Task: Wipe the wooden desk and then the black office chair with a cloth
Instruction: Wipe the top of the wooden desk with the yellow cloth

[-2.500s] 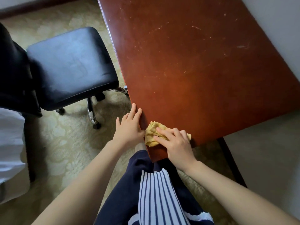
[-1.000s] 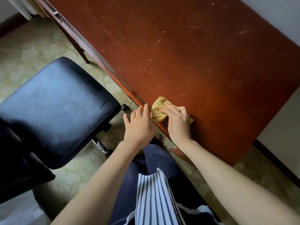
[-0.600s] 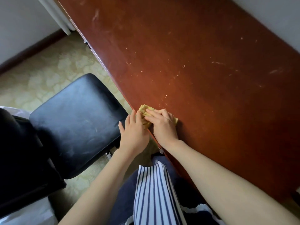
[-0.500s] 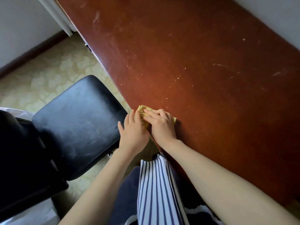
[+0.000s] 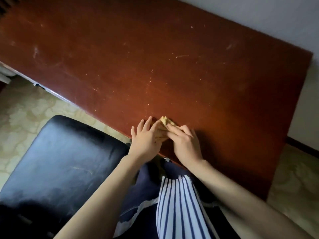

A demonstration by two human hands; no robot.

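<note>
In the head view, the step in hand appears to be the wiping of the wooden desk [image 5: 172, 66]. The yellow cloth [image 5: 164, 120] lies on the surface at its near edge, in the lower middle of the frame, between the two hands.

The right hand [image 5: 185, 145] rests on the cloth. Its fingers [image 5: 173, 129] lie almost flat on top of it, only a little bent, and press it down; they do not close around it. The left hand [image 5: 145, 142] is just beside it at the edge, its fingers [image 5: 147, 123] straight and spread, the index one touching the cloth; it grips nothing.

Many pale specks and smears show on the surface toward the upper left and upper right, so the next move probably calls for pushing the cloth away from the edge across them. The black office chair [image 5: 65, 161], at lower left, looks dusty and seems not yet wiped.
</note>
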